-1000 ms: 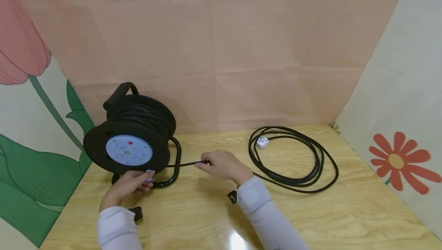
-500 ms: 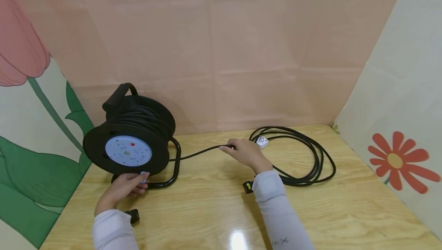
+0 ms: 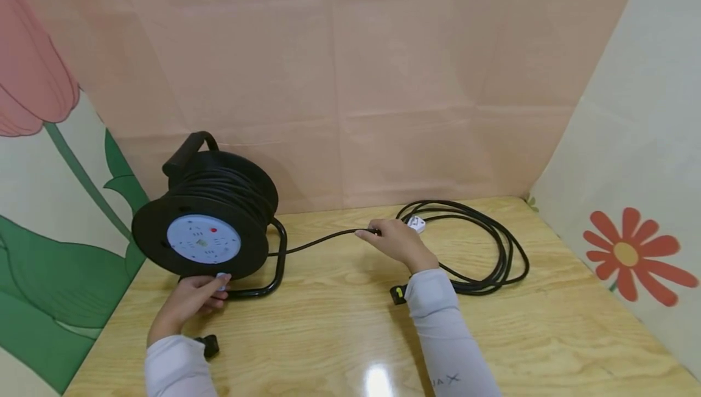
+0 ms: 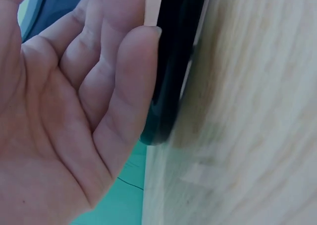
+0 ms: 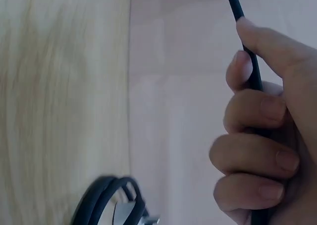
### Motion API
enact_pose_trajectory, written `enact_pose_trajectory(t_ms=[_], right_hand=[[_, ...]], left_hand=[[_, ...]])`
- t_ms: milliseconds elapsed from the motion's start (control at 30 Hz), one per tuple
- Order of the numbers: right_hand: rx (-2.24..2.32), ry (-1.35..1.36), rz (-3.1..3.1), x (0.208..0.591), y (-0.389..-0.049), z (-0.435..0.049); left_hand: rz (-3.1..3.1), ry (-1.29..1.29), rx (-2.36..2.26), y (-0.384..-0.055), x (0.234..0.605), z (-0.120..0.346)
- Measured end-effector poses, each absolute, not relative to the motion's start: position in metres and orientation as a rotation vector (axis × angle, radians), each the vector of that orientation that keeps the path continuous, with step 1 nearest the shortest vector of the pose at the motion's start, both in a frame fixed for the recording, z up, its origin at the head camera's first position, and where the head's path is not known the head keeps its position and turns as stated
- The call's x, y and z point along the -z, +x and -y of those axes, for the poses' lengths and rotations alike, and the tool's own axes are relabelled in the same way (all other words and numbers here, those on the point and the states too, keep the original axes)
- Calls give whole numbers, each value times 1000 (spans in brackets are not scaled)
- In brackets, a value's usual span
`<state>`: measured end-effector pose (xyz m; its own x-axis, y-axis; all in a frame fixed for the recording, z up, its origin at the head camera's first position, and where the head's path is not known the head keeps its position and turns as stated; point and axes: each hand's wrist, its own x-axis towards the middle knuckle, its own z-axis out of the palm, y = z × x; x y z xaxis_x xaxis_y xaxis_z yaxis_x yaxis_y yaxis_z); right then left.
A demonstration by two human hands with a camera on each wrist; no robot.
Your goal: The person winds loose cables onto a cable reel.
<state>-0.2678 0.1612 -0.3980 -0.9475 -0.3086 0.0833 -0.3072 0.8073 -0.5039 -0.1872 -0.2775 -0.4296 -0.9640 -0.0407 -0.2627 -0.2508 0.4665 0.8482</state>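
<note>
A black cable reel (image 3: 202,214) stands at the left in the head view, with a pale blue socket panel (image 3: 204,238) on its front disc. My left hand (image 3: 188,299) pinches the small pale knob (image 3: 222,280) at the disc's lower edge between thumb and fingers. In the left wrist view, its curled fingers lie beside a black tube of the reel's frame (image 4: 178,51); the knob's grip is not clear there. My right hand (image 3: 402,243) grips the black cable (image 3: 323,239) to the right of the reel. The right wrist view shows the fingers wrapped round this cable (image 5: 233,2).
Loose loops of cable (image 3: 506,263) lie on the wooden table (image 3: 306,342) at the right, with a white plug (image 3: 417,224) at their left side. A pink sheet (image 3: 339,80) rises behind the table. Flower-patterned panels (image 3: 646,159) flank it.
My right hand has moved right, and a longer stretch of cable spans from reel to hand. The reel's disc has turned slightly clockwise, its knob shifting left with my left hand. The loops drew in slightly.
</note>
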Motion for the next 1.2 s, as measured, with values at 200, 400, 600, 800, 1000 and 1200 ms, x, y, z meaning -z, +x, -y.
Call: enact_pose_trajectory(t_ms=[200,400,600,800,1000,1200], right_hand=[[764,-209,-3109,402,-272,-179],[729,-74,-3126,402,-274,-188],[699,-84,-3093,400,-271,-200],[633,-256,-3007,408,-261,-233],[575,-341,-3121,419,-254,-281],[455,-285,-3333,417,-245,-328]], left_hand=[[-2542,-276,-1523,-185,430,282],[-2558,-314,-1529,-183,431,284],[-2577,-318,-1558,-182,432,284],[-2589,-317,-1586,-182,434,284],[-2600,-335,-1578,-181,436,288],[-2591,-338,-1598,-182,436,288]])
